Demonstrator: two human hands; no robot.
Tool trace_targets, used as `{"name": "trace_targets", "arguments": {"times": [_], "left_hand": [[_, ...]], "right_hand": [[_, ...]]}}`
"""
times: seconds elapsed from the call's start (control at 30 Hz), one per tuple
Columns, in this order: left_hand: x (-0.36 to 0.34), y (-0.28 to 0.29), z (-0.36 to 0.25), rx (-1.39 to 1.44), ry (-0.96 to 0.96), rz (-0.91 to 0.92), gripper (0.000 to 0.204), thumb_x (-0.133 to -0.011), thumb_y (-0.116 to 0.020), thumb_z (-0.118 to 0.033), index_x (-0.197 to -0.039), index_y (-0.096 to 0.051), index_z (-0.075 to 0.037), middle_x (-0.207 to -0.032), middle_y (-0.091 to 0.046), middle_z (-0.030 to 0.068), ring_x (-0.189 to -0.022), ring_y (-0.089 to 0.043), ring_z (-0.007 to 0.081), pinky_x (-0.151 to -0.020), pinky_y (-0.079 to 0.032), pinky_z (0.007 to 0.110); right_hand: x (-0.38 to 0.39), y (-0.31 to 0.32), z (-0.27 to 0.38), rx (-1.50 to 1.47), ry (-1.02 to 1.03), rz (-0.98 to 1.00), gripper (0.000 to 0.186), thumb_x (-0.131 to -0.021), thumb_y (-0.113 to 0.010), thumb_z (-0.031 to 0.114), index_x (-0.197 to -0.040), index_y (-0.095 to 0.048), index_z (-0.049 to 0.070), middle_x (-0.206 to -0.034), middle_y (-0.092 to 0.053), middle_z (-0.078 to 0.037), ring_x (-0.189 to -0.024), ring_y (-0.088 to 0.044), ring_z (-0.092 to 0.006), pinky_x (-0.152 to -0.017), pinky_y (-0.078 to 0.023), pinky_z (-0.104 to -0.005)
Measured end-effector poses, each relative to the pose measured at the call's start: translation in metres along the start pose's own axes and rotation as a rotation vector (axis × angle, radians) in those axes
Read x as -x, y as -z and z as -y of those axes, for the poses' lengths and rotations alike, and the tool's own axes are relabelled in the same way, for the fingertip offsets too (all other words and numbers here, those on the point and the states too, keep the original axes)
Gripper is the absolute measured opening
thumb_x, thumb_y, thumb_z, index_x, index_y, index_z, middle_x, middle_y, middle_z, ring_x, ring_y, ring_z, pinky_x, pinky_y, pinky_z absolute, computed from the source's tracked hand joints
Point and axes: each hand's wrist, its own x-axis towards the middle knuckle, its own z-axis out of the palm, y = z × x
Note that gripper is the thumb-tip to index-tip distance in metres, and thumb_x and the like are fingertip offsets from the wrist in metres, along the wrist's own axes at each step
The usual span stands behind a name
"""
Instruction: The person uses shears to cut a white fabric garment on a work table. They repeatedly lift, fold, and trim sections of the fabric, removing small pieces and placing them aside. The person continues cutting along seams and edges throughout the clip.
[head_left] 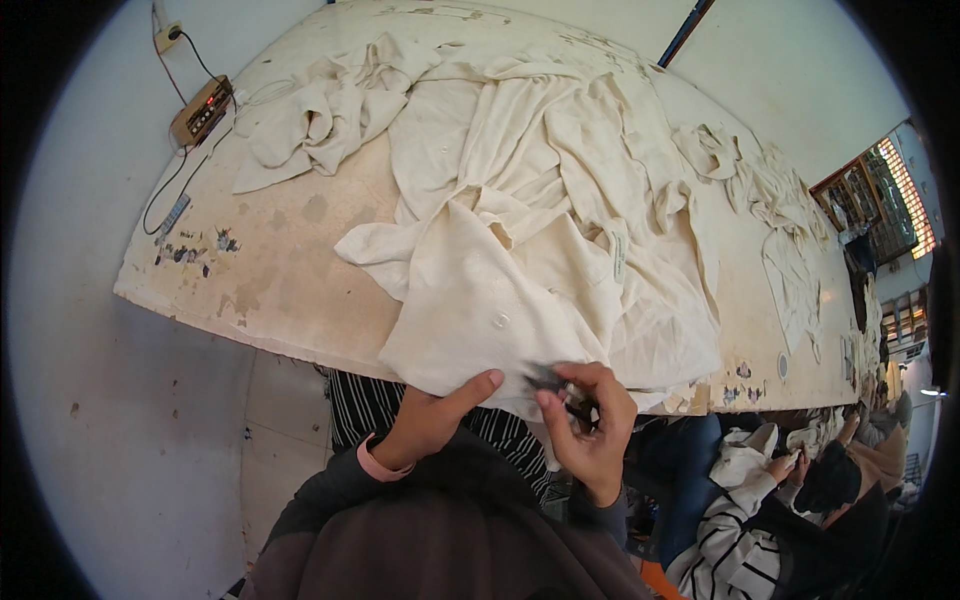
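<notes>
A cream cloth garment lies rumpled on the table and hangs a little over its front edge. My left hand grips the garment's near edge, thumb on top and the other fingers hidden under the cloth. Just to its right, my right hand is closed around small dark thread snips. Their tip is smeared by motion and points left over the cloth edge. A small light label shows on the garment's right part. A buttons-like round spot sits on the near cloth.
More cream garments lie on the table, one bunched at the back left, others at the right. A brown box with cables stands at the left wall. At the right, another person handles cloth.
</notes>
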Motion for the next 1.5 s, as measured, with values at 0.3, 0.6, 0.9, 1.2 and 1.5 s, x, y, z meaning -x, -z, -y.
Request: {"name": "trace_targets", "arguments": {"times": [0.3, 0.6, 0.9, 1.2, 1.5], "left_hand": [[0.007, -0.003, -0.007, -0.101, -0.089, 0.058, 0.035, -0.096, -0.072, -0.006, -0.129, -0.063, 0.002, -0.119, -0.07, 0.007, -0.106, -0.066, 0.0145, -0.093, -0.052, 0.029], [-0.03, 0.048, -0.046, -0.127, 0.189, -0.114, 0.052, -0.095, -0.073, -0.017, -0.138, -0.052, 0.002, -0.118, -0.067, 0.0098, -0.096, -0.068, 0.0192, -0.079, -0.058, 0.033], [-0.03, 0.097, -0.062, -0.495, -0.329, -0.17, 0.049, -0.082, -0.082, -0.005, -0.128, -0.064, -0.005, -0.117, -0.068, 0.0073, -0.097, -0.068, 0.0172, -0.077, -0.055, 0.029], [-0.041, 0.087, -0.059, -0.695, -0.449, -0.046, 0.021, -0.083, -0.084, -0.011, -0.1, -0.075, -0.002, -0.09, -0.065, -0.0002, -0.077, -0.057, 0.012, -0.075, -0.046, 0.026], [-0.027, 0.041, -0.039, -0.237, 0.081, 0.039, 0.026, -0.09, -0.082, -0.018, -0.077, -0.065, -0.004, -0.067, -0.052, -0.0093, -0.064, -0.04, 0.0003, -0.056, -0.028, 0.023]], "right_hand": [[-0.021, -0.017, 0.011, 0.377, 0.289, -0.068, 0.028, -0.078, -0.087, 0.014, -0.099, -0.071, 0.006, -0.081, -0.07, -0.002, -0.055, -0.059, -0.0175, -0.054, -0.036, -0.0299], [-0.009, -0.012, -0.007, 0.512, 0.337, 0.298, 0.065, -0.055, -0.078, 0.014, -0.119, -0.069, 0.014, -0.108, -0.073, 0.0, -0.068, -0.062, -0.0181, -0.058, -0.04, -0.031], [-0.021, -0.007, -0.032, -0.398, -0.299, 0.099, 0.008, -0.091, -0.068, -0.003, -0.099, -0.067, -0.001, -0.084, -0.067, 0.0, -0.075, -0.052, -0.0024, -0.068, -0.039, -0.0181], [-0.039, 0.022, -0.058, -0.351, -0.406, -0.107, 0.013, -0.096, -0.072, 0.011, -0.092, -0.065, 0.001, -0.08, -0.063, 0.005, -0.073, -0.052, -0.0018, -0.066, -0.04, -0.0206], [-0.039, 0.002, -0.003, 0.444, 0.009, -0.233, 0.04, -0.076, -0.081, 0.013, -0.114, -0.071, 0.008, -0.092, -0.064, -0.008, -0.079, -0.065, -0.0228, -0.067, -0.049, -0.0322]]}}
